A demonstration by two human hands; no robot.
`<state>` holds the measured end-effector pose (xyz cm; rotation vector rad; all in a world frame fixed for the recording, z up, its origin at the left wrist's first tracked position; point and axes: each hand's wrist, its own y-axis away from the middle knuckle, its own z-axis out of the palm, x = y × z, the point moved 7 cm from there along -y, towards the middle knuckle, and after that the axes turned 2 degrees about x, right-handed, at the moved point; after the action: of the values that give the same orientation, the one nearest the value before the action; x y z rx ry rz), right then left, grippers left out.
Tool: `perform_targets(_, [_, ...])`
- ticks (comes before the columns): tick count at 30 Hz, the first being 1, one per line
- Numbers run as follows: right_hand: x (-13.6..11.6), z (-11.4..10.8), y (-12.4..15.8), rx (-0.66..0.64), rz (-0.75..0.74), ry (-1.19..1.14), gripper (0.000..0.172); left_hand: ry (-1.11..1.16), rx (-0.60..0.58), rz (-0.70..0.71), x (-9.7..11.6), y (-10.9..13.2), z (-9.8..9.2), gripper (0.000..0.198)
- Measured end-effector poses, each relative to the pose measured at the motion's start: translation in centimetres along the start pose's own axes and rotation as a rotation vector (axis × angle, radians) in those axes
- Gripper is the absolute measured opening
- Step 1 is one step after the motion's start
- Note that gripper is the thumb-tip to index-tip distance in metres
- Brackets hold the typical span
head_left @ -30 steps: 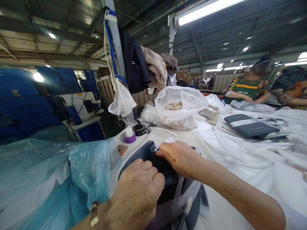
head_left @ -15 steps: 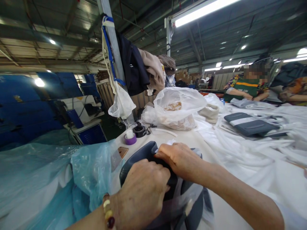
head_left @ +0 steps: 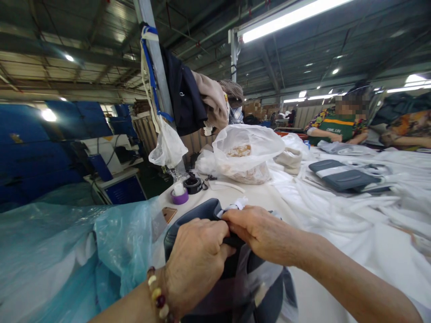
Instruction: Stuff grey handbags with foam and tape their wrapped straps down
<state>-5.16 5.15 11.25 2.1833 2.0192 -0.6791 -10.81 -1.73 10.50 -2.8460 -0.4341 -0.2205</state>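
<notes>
Low in the view, at about six o'clock, both hands meet on a dark grey-blue cover (head_left: 198, 214) that lies on the near edge of the white surface (head_left: 336, 251). The left hand (head_left: 195, 262) has its grip closed, with fingers curled tight into the cover's dark fabric. A bead bracelet (head_left: 157, 296) sits on its wrist. The right hand (head_left: 264, 233) comes in from four o'clock, and its grip is pinched together on the same fabric, touching the left hand's knuckles. A small white scrap (head_left: 235, 205) pokes up from the cover just beyond the right fingertips. Clear plastic film (head_left: 266, 287) lies over the cover's near part.

At nine o'clock from the hands, a blue plastic bag (head_left: 124, 237) bulges just beside the cover. Between them lies a flat brown item (head_left: 168, 214). Toward twelve o'clock stand a purple tape roll (head_left: 179, 196) and a black tape roll (head_left: 193, 184), close together, with a white plastic bag (head_left: 249, 146) beyond them. At two o'clock, well apart from the hands, a folded grey piece (head_left: 340, 176) rests on the white cloth. Past it a co-worker in green (head_left: 332, 128) leans on the surface.
</notes>
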Motion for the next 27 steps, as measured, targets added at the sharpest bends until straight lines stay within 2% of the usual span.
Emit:
perform_targets(5, [-0.3, -0.3, 1.2, -0.013, -0.007, -0.020, 0.017, -0.216, 0.036, 0.170, 0.6, 0.1, -1.1, 0.020])
perform_targets(6, [-0.5, -0.3, 1.5, -0.010, -0.022, -0.022, 0.016, -0.227, 0.030, 0.203, 0.6, 0.2, -1.3, 0.021])
perform_targets(10, [-1.0, 0.2, 2.4, 0.039, -0.050, 0.023, 0.026, -0.198, -0.044, 0.379, 0.1, 0.8, -2.1, 0.022])
perform_targets(13, [-1.6, 0.8, 2.7, 0.064, -0.075, 0.040, 0.017, -0.151, -0.066, 0.523, -0.2, 1.5, -3.2, 0.017])
perform_targets(16, [-2.4, 1.2, 3.1, 0.082, -0.131, 0.048, 0.011, -0.131, -0.091, 0.591, -0.3, 1.9, -4.1, 0.065])
perform_targets(18, [-2.7, 1.3, 3.4, 0.097, -0.166, 0.047, 0.008, -0.108, -0.160, 0.633, 0.2, 2.2, -4.2, 0.078])
perform_targets(21, [-2.9, 1.2, 3.9, 0.111, -0.195, 0.041, 0.009, -0.057, -0.223, 0.698, 1.5, 2.4, -4.2, 0.061])
perform_targets(25, [-3.0, 1.3, 4.2, 0.086, -0.198, 0.008, 0.009, -0.004, -0.226, 0.739, 3.2, 2.4, -4.3, 0.029])
perform_targets(27, [-3.0, 1.3, 4.4, 0.102, -0.194, -0.007, 0.009, 0.003, -0.222, 0.730, 3.5, 2.5, -4.2, 0.020])
